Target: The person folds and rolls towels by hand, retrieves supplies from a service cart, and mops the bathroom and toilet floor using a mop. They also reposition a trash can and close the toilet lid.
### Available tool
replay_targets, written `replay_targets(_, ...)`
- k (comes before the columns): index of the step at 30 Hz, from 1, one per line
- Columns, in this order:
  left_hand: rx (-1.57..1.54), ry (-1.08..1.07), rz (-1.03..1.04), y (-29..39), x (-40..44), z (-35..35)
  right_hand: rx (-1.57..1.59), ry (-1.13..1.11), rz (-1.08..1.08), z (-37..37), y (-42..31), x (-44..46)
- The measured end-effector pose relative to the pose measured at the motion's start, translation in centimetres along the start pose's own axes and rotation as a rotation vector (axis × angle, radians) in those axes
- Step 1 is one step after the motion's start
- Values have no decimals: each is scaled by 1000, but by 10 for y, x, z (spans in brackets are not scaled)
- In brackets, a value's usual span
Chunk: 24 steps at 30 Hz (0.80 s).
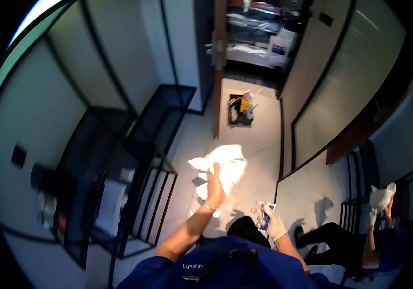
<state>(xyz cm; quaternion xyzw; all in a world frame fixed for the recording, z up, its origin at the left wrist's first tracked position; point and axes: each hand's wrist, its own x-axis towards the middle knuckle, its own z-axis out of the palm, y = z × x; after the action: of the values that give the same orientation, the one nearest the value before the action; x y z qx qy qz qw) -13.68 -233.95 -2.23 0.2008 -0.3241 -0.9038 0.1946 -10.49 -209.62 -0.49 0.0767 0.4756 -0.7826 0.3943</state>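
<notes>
Out in front of the body, my bare left hand (216,186) holds a bunched white cloth (230,164), which covers part of the fingers. My right hand (274,224) wears a pale glove and is lower, near the right leg. Its fingers are curled around a small blue and white item (267,216), whose label cannot be read. A bracelet shows on the left wrist.
A black caddy (241,115) with bottles and a yellow item stands on the floor ahead by the open doorway. Black-framed shelves (120,212) with papers and cups are at left. A mirror (375,159) at right reflects the person. A stocked cart (257,43) stands beyond the door.
</notes>
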Motion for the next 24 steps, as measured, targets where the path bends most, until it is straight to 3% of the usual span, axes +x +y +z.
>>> replay_targets(2,-45,-253,-136,-32,29,27,291,0,2,-20,-2,24)
replay_targets(5,117,-506,-422,-35,56,83,449,33,-113,-58,-35,76)
replay_targets(6,235,-613,-484,-44,78,93,361,53,-223,-71,-56,103)
replay_targets(8,445,-806,-394,-47,123,117,-417,216,-638,-90,-106,165)
replay_targets(9,737,-765,-378,-52,149,129,-459,248,-738,-93,-133,196)
replay_targets(10,569,-795,-407,-60,175,128,16,136,-516,-96,-154,219)
replay_targets(11,680,-656,-479,-43,198,148,94,121,-490,-86,-181,240)
replay_targets(12,784,-506,-555,-26,216,169,-368,97,-579,-75,-221,255)
replay_targets(13,629,-573,-406,-32,247,166,-805,115,-707,-65,-261,270)
replay_targets(14,464,-633,-243,-37,277,157,-280,98,-341,-52,-280,293)
replay_targets(16,444,-443,-51,-29,318,176,-954,103,71,-39,-350,340)
replay_targets(18,536,-543,-243,-41,367,153,-967,-398,-186,-17,-379,394)
replay_targets(20,328,-496,-432,-47,399,167,-1156,-537,-69,-4,-412,459)
replay_targets(22,168,-386,-373,-50,446,188,-1650,-560,-394,-9,-433,541)
replay_targets(23,163,-406,-350,-52,484,200,-1696,-473,-358,5,-460,563)
replay_targets(24,97,-293,-354,-56,519,211,-1715,-468,-363,0,-482,595)
